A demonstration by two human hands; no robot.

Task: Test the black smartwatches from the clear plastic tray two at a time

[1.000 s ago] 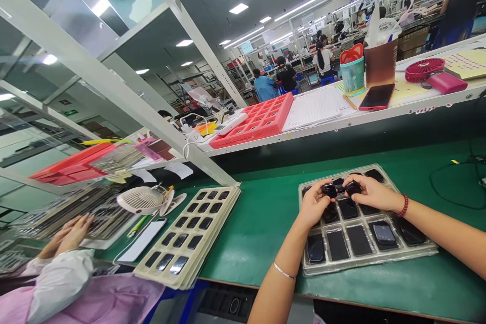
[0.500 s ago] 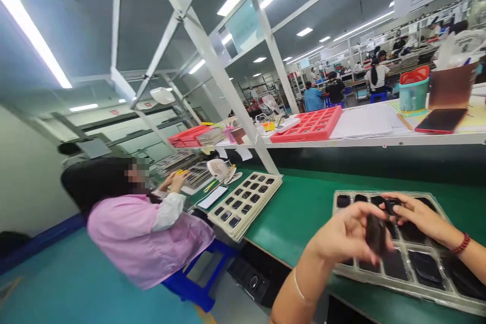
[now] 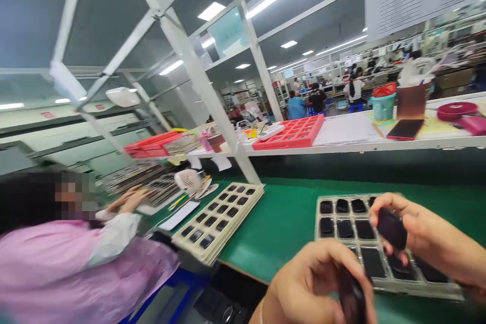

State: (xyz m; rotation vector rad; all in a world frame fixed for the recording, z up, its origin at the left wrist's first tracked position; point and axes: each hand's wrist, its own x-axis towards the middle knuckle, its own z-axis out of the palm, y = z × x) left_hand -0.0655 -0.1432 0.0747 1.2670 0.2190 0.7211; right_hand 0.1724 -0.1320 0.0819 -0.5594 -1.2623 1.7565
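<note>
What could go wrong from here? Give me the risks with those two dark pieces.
The dark piece in the right hand is pinched in the fingers above the tray of dark pieces, so a slip could scratch them. The other dark piece in the left hand is near the green mat's front edge, so a drop might leave the bench.

Relative to the clear plastic tray of black slabs: in front of it, the left hand and the dark glossy object in its grip are cut off by the lower edge and blurred. At its right end, the right hand hides tray corners and part of 1 black rounded piece, kind unreadable. Left of it, a seated co-worker in a pink smock runs off the left edge.
</note>
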